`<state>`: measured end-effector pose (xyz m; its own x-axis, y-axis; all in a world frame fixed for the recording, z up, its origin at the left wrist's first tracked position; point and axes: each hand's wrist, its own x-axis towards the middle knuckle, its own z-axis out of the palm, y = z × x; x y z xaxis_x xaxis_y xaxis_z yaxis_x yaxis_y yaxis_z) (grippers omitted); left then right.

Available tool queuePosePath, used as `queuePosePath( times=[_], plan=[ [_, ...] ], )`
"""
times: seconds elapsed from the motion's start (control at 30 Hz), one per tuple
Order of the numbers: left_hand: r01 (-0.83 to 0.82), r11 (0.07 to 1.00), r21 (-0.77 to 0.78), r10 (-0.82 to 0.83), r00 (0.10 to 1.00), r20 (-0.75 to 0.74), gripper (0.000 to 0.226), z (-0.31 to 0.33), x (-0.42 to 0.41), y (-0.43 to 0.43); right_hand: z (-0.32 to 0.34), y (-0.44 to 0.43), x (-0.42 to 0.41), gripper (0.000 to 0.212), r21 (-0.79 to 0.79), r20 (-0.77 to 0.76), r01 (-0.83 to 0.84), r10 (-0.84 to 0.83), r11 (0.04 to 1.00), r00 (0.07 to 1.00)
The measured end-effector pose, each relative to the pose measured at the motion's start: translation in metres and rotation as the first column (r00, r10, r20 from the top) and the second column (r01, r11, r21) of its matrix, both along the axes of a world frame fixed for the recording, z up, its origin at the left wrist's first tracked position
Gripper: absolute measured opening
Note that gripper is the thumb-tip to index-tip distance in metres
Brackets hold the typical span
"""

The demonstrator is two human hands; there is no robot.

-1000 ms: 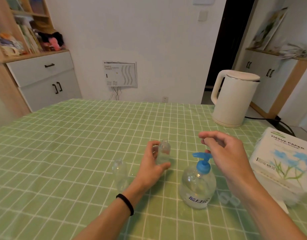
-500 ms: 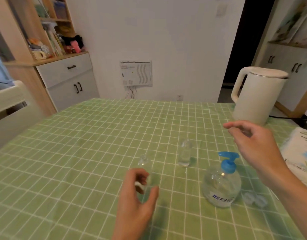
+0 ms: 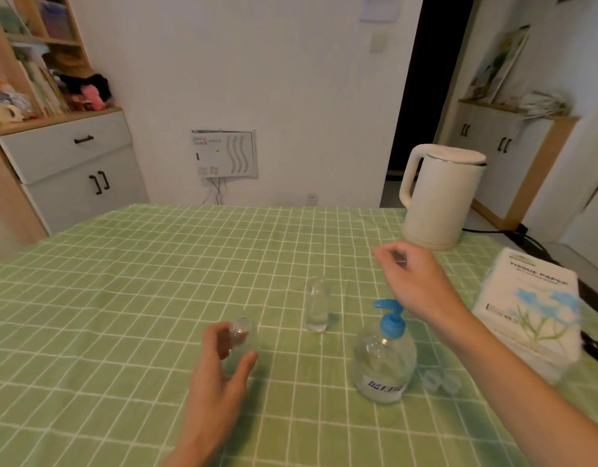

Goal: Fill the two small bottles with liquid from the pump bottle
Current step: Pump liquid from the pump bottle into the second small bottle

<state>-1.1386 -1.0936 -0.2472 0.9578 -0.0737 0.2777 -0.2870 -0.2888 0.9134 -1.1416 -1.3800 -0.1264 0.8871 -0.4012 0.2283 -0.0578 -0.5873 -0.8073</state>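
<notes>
A clear pump bottle (image 3: 385,362) with a blue pump head (image 3: 390,318) stands on the green checked tablecloth (image 3: 122,298). One small clear bottle (image 3: 317,308) stands upright and untouched to its left, a little farther back. A second small bottle (image 3: 243,335) stands nearer me, and my left hand (image 3: 220,369) curls round it, fingers on its left and thumb on its right. My right hand (image 3: 415,284) hovers above and behind the pump head with loosely curled fingers, not touching it.
Two small clear caps (image 3: 439,382) lie just right of the pump bottle. A white tissue pack (image 3: 530,311) sits at the right edge, and a white kettle (image 3: 439,197) stands at the back right with its cord trailing off.
My left hand let go of the farther small bottle and came back to close round the nearer one. My right hand stayed above the pump head.
</notes>
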Motion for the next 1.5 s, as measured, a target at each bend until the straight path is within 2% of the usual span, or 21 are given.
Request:
queuePosePath(
  times=[0.17, 0.27, 0.37, 0.6, 0.77, 1.07, 1.27, 1.5],
  plan=[
    [0.265, 0.962, -0.066, -0.26, 0.963, 0.068, 0.046, 0.012, -0.006, -0.037, 0.004, 0.003, 0.005, 0.031, -0.033, -0.025, 0.034, -0.034, 0.999, 0.999],
    [0.373, 0.879, -0.298, -0.39, 0.921, 0.003, 0.048, 0.012, -0.006, -0.061, 0.008, 0.004, 0.007, 0.03, -0.065, -0.045, 0.038, -0.041, 0.997, 0.998],
    [0.377, 0.81, -0.449, -0.444, 0.895, -0.05, 0.051, 0.003, -0.001, -0.078, 0.007, 0.007, 0.011, 0.033, -0.11, -0.097, 0.027, -0.038, 0.994, 0.995],
    [0.267, 0.706, -0.656, -0.454, 0.881, -0.131, 0.048, -0.006, 0.012, -0.095, -0.001, 0.012, 0.015, 0.04, -0.171, -0.231, 0.01, -0.05, 0.985, 0.972],
    [0.281, 0.689, -0.668, -0.484, 0.864, -0.136, 0.042, -0.01, 0.008, -0.101, -0.008, 0.01, 0.016, 0.04, -0.175, -0.239, 0.06, -0.101, 0.983, 0.966],
    [0.258, 0.668, -0.698, -0.475, 0.87, -0.133, 0.037, 0.0, 0.008, -0.098, -0.012, 0.008, 0.02, 0.04, -0.198, -0.26, 0.046, -0.098, 0.979, 0.961],
    [0.276, 0.672, -0.687, -0.485, 0.865, -0.126, 0.037, 0.003, 0.007, -0.097, -0.016, 0.013, 0.017, 0.035, -0.223, -0.335, 0.03, -0.106, 0.974, 0.936],
    [0.267, 0.67, -0.693, -0.47, 0.875, -0.116, 0.038, -0.002, 0.008, -0.096, -0.01, 0.011, 0.018, 0.036, -0.229, -0.302, 0.007, -0.078, 0.973, 0.95]
  ],
)
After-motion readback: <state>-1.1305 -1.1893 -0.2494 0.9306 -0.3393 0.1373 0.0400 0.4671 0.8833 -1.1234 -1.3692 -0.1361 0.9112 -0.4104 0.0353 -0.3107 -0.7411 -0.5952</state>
